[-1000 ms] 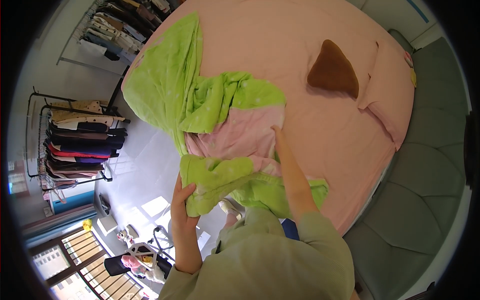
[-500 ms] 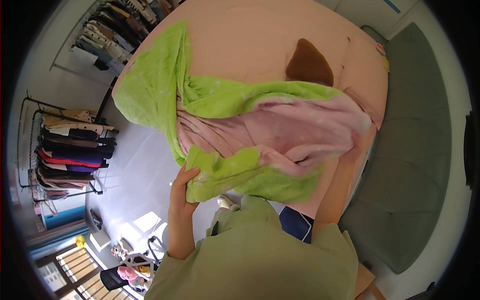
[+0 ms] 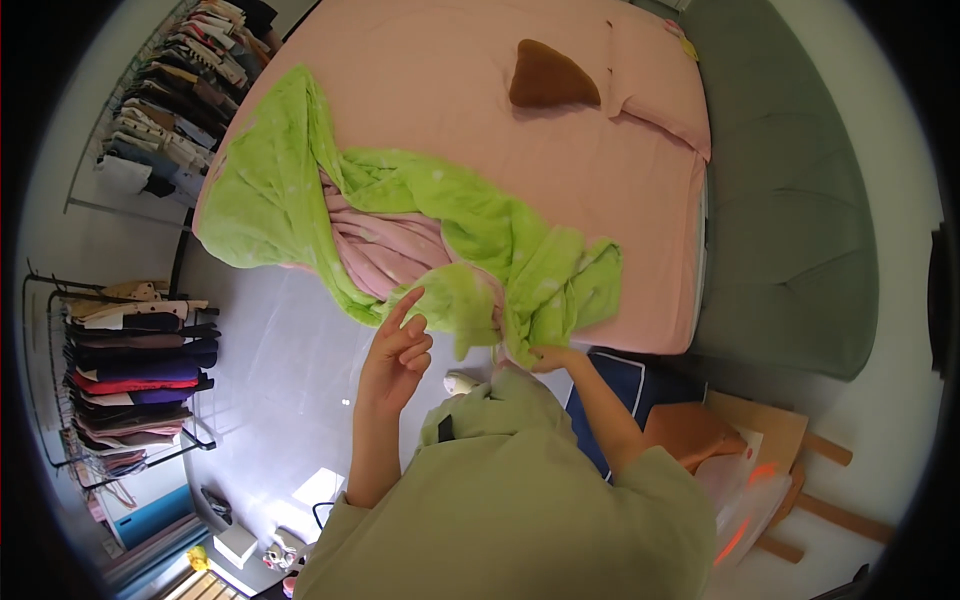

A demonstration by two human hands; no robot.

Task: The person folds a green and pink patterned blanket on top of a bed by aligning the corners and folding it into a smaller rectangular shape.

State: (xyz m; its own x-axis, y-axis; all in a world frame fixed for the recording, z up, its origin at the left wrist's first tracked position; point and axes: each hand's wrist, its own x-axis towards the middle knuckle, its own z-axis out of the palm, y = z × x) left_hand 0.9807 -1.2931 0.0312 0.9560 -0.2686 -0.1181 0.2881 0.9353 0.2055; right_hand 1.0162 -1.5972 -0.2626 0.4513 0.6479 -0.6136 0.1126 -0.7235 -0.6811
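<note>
A fleece blanket, bright green with pale spots on one face and pink on the other [image 3: 390, 245], lies bunched across the near side of the bed. My right hand [image 3: 550, 358] is closed on its gathered near edge, the fingertips partly hidden by the cloth. Just left of the blanket's near fold, my left hand [image 3: 395, 355] is raised and holds nothing. Its index finger points out and the others are loosely bent apart. A brown rounded triangular cushion [image 3: 550, 75] rests farther back on the bed.
Pink sheet covers the bed [image 3: 640, 210], with a pink pillow [image 3: 660, 85] by the grey-green padded headboard [image 3: 790, 200]. Clothes racks [image 3: 140, 360] stand left on the grey floor. Near my right arm are a dark blue box [image 3: 610, 395] and a brown bag-like item [image 3: 690, 430].
My left hand has let go of the blanket. My right hand has drawn its right end leftward and toward me, folding green over most of the pink. The view has shifted too.
</note>
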